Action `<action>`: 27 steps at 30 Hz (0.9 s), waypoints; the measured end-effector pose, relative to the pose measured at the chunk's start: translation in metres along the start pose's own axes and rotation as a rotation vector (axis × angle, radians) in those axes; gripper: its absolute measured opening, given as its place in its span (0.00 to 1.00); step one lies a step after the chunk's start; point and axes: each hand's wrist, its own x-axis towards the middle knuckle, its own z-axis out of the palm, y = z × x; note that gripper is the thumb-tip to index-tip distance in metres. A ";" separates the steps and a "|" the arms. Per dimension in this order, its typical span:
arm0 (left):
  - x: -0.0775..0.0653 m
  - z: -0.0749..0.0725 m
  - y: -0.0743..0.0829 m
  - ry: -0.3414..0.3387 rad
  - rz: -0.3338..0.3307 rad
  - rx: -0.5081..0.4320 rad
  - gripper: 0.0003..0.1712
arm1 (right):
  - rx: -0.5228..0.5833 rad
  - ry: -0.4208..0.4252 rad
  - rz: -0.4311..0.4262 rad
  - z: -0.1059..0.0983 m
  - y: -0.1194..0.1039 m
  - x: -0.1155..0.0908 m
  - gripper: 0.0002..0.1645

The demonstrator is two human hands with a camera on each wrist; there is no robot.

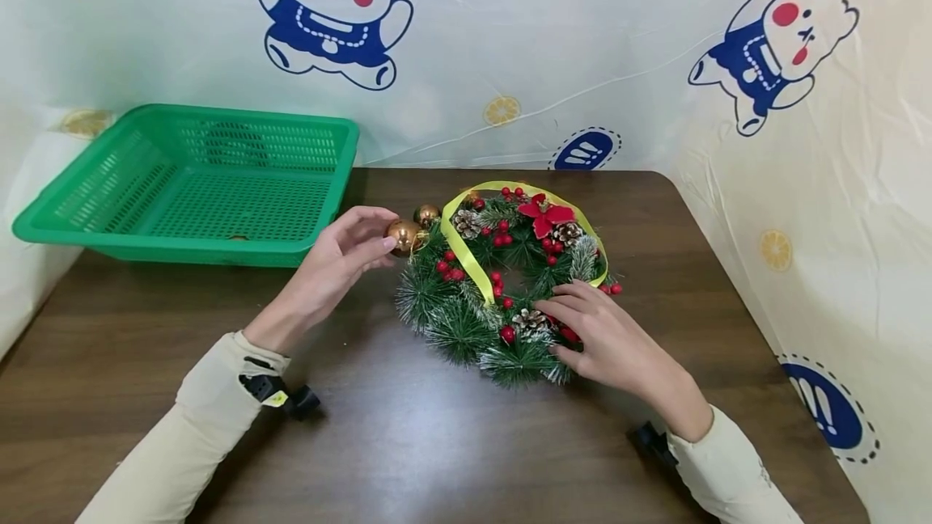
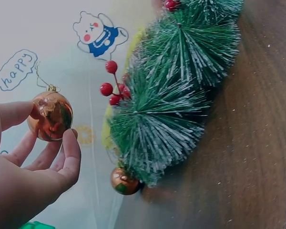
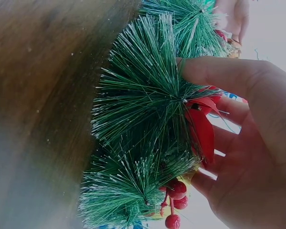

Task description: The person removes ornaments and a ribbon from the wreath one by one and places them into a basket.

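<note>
A Christmas wreath (image 1: 466, 330) of frosted green needles lies on the table, with red berries, pine cones, red flowers and a yellow ribbon (image 1: 466, 261). My left hand (image 1: 331, 269) pinches a shiny copper-gold bauble (image 2: 51, 116) between thumb and fingertips, at the wreath's left edge. A thin gold loop rises from the bauble's cap. Behind it, a second bauble (image 1: 426, 215) sits against the wreath. My right hand (image 1: 607, 338) grips the wreath's near right side, thumb on the needles and fingers curved past a red flower (image 3: 200, 131). Its fingertips are partly hidden there.
A green plastic basket (image 1: 320, 247) with perforated walls stands at the back left of the brown wooden table (image 1: 408, 435). A pale printed sheet (image 1: 451, 55) hangs behind the table and along its right side.
</note>
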 end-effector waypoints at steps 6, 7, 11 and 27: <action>-0.003 -0.001 0.007 0.026 0.008 0.020 0.21 | 0.024 0.002 0.014 0.001 0.000 -0.001 0.33; -0.004 -0.001 0.008 0.029 0.009 0.020 0.21 | 0.025 0.004 0.015 0.001 0.000 -0.001 0.33; -0.007 -0.003 0.012 0.044 0.022 0.038 0.21 | 0.030 0.012 0.017 0.001 0.000 -0.001 0.33; -0.014 -0.014 0.028 0.097 0.096 0.058 0.21 | 0.050 0.034 0.017 0.003 0.001 -0.002 0.32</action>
